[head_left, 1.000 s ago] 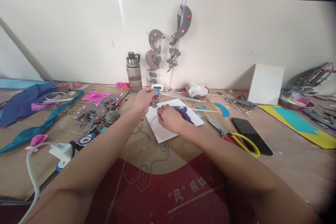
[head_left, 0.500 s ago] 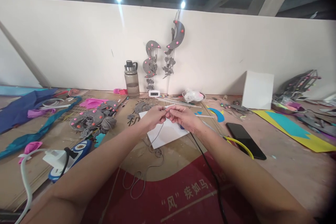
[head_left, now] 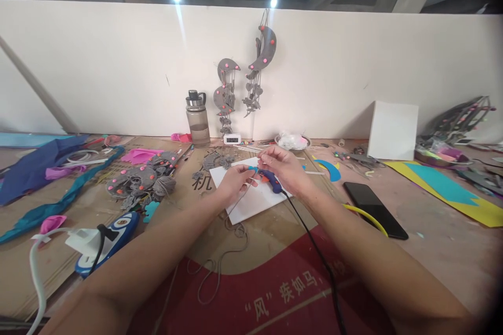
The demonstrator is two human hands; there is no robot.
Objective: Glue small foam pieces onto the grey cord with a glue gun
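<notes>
Pinched between the fingers of my left hand (head_left: pixel 236 183) is a small blue piece (head_left: pixel 252 168), with grey cord (head_left: pixel 242 196) trailing down from it to the cardboard. My right hand (head_left: pixel 283 167) is just to the right, its thumb and forefinger closed near the blue piece; what they hold, if anything, is too small to tell. A dark blue glue gun (head_left: pixel 272 182) with a black cable lies under my right hand on a white board (head_left: pixel 251 204).
A grey water bottle (head_left: pixel 198 120) and a small white clock (head_left: pixel 232 139) stand at the back. Grey moon hangings (head_left: pixel 267 49) are on the wall. A black phone (head_left: pixel 375 209) lies right; a blue-and-white power strip (head_left: pixel 108 243) with a white plug lies left.
My hands have moved apart a little, the right one upward. The blue piece now shows in my left fingers, and the glue gun is more exposed.
</notes>
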